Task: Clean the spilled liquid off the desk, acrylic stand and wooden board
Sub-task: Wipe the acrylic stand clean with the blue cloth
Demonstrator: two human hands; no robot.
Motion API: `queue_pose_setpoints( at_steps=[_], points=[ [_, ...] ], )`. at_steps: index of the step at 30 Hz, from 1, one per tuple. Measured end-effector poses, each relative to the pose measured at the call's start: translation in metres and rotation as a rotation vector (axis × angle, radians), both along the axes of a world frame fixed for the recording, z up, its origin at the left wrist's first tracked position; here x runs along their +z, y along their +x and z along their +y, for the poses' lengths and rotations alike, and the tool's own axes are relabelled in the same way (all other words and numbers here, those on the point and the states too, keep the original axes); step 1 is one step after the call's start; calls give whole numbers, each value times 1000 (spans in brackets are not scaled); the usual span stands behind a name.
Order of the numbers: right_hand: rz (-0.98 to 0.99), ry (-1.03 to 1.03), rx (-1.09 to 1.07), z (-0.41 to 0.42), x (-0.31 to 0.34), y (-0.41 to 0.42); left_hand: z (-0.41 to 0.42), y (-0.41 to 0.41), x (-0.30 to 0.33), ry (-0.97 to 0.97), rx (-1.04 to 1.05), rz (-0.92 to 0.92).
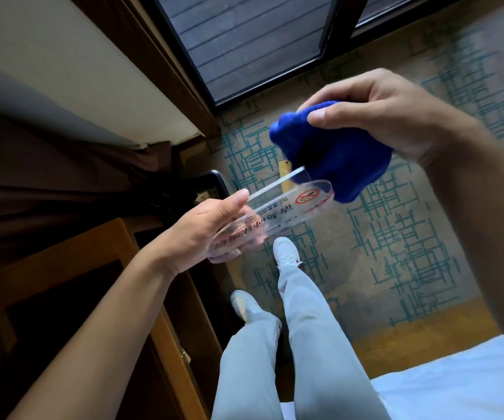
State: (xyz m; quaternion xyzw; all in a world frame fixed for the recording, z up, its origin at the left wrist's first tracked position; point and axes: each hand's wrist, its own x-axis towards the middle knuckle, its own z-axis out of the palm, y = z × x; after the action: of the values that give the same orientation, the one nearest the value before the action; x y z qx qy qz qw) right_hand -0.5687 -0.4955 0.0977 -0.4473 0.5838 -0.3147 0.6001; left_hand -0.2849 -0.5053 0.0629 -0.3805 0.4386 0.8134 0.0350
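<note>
Hands hold both task things in the air above the carpet point(396, 237), away from the bench point(72, 268) at the near left. The left hand point(202, 231) grips the acrylic stand point(275, 207) by its near-left end, thumb along the top edge and fingers wrapped under the clear base. The stand lies tilted, running from near left to far right (a red no-smoking symbol and lines of dark print show through it). The right hand point(396, 116) is closed on a bunched blue cloth point(335, 153), thumb pressed on top, and the cloth touches the stand's far-right end. Below, 2 legs in pale trousers point(305, 344) end in white shoes point(287, 250). A white bed point(457, 386) fills the near right corner.
</note>
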Motion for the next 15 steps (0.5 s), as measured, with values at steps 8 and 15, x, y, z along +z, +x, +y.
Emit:
queue_pose_setpoints(
  at_steps=[8, 15],
  points=[
    [-272, 153, 272, 0, -21, 19, -1, 1, -6, 254, 18, 147],
    [-201, 75, -68, 12, -22, -4, 0, 16, -16, 212, 178, 141]
  ],
)
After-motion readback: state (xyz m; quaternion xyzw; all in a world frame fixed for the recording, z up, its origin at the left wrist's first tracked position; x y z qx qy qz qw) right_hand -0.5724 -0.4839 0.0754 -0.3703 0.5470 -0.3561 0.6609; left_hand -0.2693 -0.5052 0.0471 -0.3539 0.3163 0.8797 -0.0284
